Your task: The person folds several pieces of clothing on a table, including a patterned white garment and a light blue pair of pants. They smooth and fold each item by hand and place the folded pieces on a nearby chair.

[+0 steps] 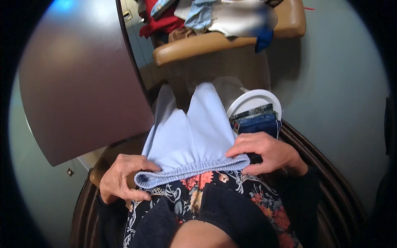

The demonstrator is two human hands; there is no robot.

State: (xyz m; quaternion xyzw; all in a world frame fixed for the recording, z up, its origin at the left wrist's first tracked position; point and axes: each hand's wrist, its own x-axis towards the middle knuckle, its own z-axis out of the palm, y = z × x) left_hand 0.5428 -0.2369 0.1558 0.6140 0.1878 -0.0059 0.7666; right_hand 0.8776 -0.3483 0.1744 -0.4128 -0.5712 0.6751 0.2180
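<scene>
Light blue trousers (pixel 176 136) with an elastic waistband lie across my lap, legs pointing away from me over my knees. At the left end of the waistband is my left hand (pixel 127 176), its thumb and fingers apart around the edge, fingertips on the cloth. My right hand (pixel 263 152) is at the right end, fingers on top of the fabric and thumb near the band's lower edge, with a gap between them. Neither hand is plainly closed on the cloth. Under the waistband shows black floral clothing (pixel 204 179).
A dark brown table (pixel 86 86) stands at the left. Folded dark and blue clothes (pixel 257 121) rest in a round white container (pixel 276 99) beside my right knee. Ahead, a tan padded seat (pixel 198 46) holds a heap of mixed clothes (pixel 198 15). I sit on a brown ribbed chair (pixel 328 179).
</scene>
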